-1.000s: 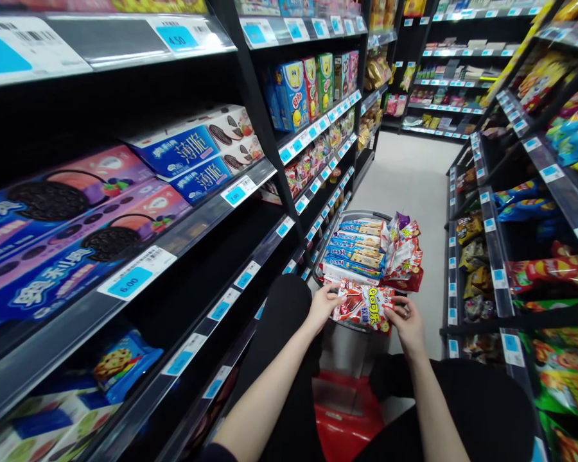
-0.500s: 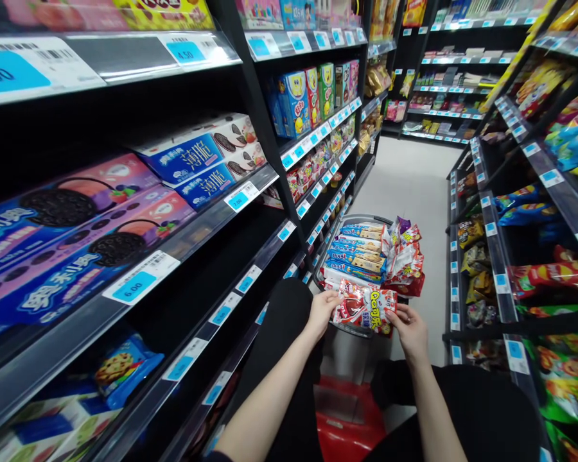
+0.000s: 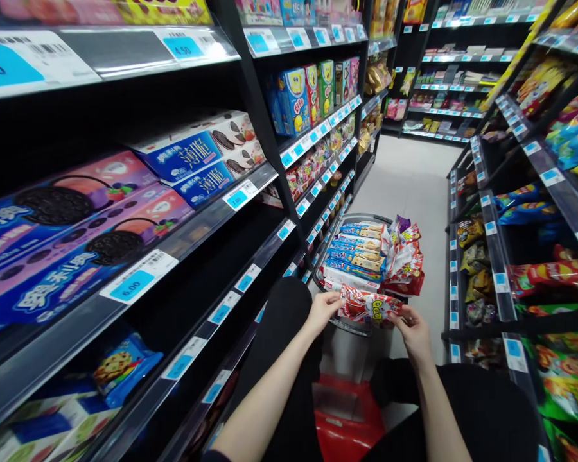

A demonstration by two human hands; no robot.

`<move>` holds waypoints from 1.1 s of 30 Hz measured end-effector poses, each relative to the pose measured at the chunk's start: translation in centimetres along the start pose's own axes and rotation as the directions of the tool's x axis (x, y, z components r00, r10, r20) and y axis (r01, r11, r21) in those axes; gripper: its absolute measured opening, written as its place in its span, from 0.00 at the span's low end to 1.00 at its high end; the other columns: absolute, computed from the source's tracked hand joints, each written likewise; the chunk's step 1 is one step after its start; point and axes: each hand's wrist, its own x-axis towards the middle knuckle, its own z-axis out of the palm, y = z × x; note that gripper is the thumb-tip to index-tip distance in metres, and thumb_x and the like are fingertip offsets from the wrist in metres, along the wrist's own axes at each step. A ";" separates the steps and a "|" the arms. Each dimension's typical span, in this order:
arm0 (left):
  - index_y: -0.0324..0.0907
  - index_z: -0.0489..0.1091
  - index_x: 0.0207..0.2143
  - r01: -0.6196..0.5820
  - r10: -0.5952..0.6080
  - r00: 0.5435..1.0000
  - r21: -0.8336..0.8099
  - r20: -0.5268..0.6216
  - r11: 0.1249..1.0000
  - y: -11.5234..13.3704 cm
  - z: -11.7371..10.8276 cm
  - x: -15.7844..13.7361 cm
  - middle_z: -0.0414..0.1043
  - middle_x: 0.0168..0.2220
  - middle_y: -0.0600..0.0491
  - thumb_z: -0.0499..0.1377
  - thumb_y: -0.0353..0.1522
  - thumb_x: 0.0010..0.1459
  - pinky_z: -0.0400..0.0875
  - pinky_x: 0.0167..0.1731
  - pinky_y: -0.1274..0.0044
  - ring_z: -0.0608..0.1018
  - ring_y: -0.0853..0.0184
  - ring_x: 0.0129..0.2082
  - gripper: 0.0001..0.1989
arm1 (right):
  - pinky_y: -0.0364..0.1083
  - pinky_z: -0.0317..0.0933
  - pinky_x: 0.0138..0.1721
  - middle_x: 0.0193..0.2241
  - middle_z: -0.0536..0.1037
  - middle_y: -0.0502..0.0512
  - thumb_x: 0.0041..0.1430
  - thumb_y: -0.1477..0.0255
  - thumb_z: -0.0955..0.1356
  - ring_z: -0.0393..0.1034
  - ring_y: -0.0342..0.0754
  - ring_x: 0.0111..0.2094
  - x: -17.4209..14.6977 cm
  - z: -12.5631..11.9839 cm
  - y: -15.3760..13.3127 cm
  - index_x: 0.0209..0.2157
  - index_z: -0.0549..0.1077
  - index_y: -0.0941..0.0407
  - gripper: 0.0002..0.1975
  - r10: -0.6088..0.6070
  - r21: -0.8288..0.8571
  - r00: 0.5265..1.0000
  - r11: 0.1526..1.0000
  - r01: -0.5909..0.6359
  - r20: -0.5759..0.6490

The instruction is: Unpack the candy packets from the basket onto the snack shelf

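Between my two hands is a red and white candy bag (image 3: 368,304) with yellow lettering, held over the near end of a basket. My left hand (image 3: 324,313) pinches its left edge. The right edge is gripped by my right hand (image 3: 413,332), thumb and fingers closed on it. Beyond the bag, the dark-rimmed basket (image 3: 354,330) is heaped with goods. Long blue cookie packets (image 3: 359,253) lie in a row on its left side. More red and white candy bags (image 3: 405,253) are piled on its right side.
Shelves with cookie boxes (image 3: 183,154) and price tags rise close on my left. Racks of snack bags (image 3: 553,276) stand on the right. A red plastic stool (image 3: 341,430) is between my black-clad legs. The grey floor (image 3: 409,173) runs ahead to more shelves.
The candy bag has tipped between my hands, so its front now appears narrower and more foreshortened. Both hands keep hold of its edges and have barely shifted.
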 end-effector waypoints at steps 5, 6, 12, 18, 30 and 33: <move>0.40 0.75 0.21 -0.226 0.245 0.968 0.247 -0.050 0.942 0.4 0.0 -0.2 0.76 0.36 0.48 0.61 0.29 0.43 0.62 0.47 0.70 0.73 0.59 0.42 0.03 | 0.49 0.65 0.34 0.28 0.79 0.55 0.39 0.67 0.72 0.71 0.50 0.31 -0.4 -0.1 -0.6 0.25 0.75 0.55 0.08 -0.022 0.023 0.998 1.000 0.020 0.058; 0.41 0.75 0.21 -0.238 0.262 0.963 0.258 -0.061 0.936 0.5 0.0 -0.2 0.75 0.40 0.47 0.61 0.29 0.43 0.61 0.49 0.69 0.72 0.58 0.45 0.03 | 0.49 0.65 0.35 0.29 0.79 0.55 0.40 0.67 0.72 0.71 0.51 0.32 -0.5 -0.1 -0.9 0.25 0.75 0.55 0.07 -0.029 0.022 0.997 0.999 0.027 0.076; 0.37 0.76 0.26 -0.095 0.093 0.994 -0.055 -0.049 0.994 -0.1 -0.1 0.0 0.75 0.41 0.46 0.55 0.30 0.46 0.67 0.41 0.72 0.74 0.58 0.42 0.10 | 0.51 0.62 0.41 0.28 0.78 0.55 0.44 0.72 0.65 0.70 0.52 0.35 -0.6 -0.1 -1.4 0.20 0.74 0.54 0.06 -0.119 -0.050 0.984 0.991 0.126 0.132; 0.38 0.72 0.34 -0.132 0.106 0.971 -0.115 -0.212 0.985 -0.9 0.3 0.4 0.74 0.39 0.48 0.67 0.27 0.34 0.68 0.38 0.77 0.74 0.63 0.40 0.20 | 0.47 0.62 0.34 0.27 0.72 0.52 0.47 0.68 0.67 0.67 0.48 0.31 -1.2 1.3 -1.0 0.27 0.72 0.56 0.06 -0.220 -0.186 0.971 0.955 0.233 0.090; 0.31 0.74 0.33 0.244 -0.214 0.968 -0.295 0.129 0.924 -1.0 0.5 0.0 0.76 0.28 0.45 0.70 0.32 0.35 0.71 0.32 0.74 0.78 0.63 0.27 0.20 | 0.52 0.67 0.39 0.44 0.73 0.61 0.37 0.62 0.74 0.72 0.53 0.37 -0.7 2.0 -0.3 0.46 0.67 0.56 0.32 0.163 0.210 0.986 0.963 -0.166 0.031; 0.32 0.74 0.29 0.232 -0.210 0.971 -0.226 0.119 0.946 -1.2 0.6 0.0 0.76 0.25 0.47 0.70 0.34 0.34 0.70 0.27 0.77 0.77 0.66 0.24 0.19 | 0.52 0.67 0.34 0.29 0.78 0.58 0.37 0.59 0.74 0.72 0.54 0.31 -0.3 1.0 0.0 0.34 0.74 0.59 0.23 0.278 0.159 0.942 0.938 -0.308 0.188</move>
